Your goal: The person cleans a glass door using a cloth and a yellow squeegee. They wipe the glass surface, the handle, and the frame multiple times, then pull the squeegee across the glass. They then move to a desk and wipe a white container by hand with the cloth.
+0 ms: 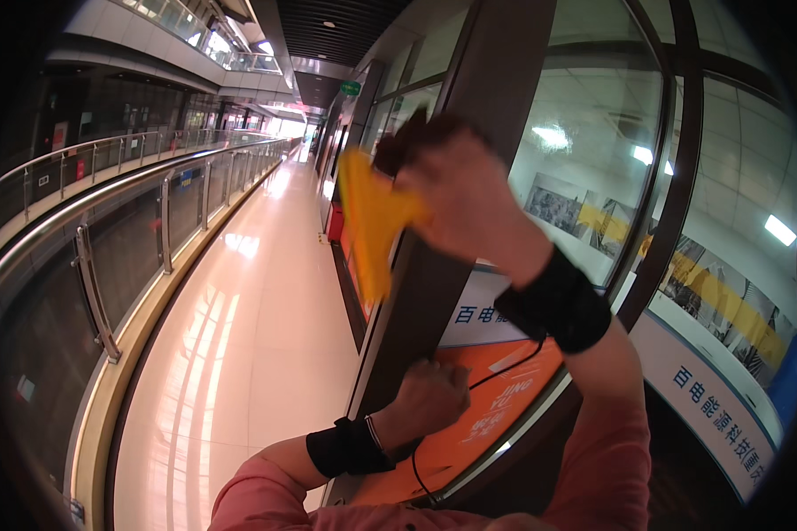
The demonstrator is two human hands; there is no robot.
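Note:
My right hand [465, 192] is raised in front of a dark window frame and grips a yellow, flat, wide-ended tool [368, 226], which looks like a scraper or squeegee. Motion blurs both. Something dark [428, 136] at the top of this hand is too blurred to make out. Lower down, my left hand [432, 397] is curled into a fist before the dark post, with nothing visible in it. Both wrists wear black bands; a black cable [515, 364] runs below the right one [558, 302].
Glass panes [591, 133] in dark frames [498, 53] stand ahead and to the right, with orange and white lettered panels [498, 405] low on them. A shiny tiled walkway [272, 299] stretches away on the left, edged by a glass balustrade with a metal handrail [126, 179].

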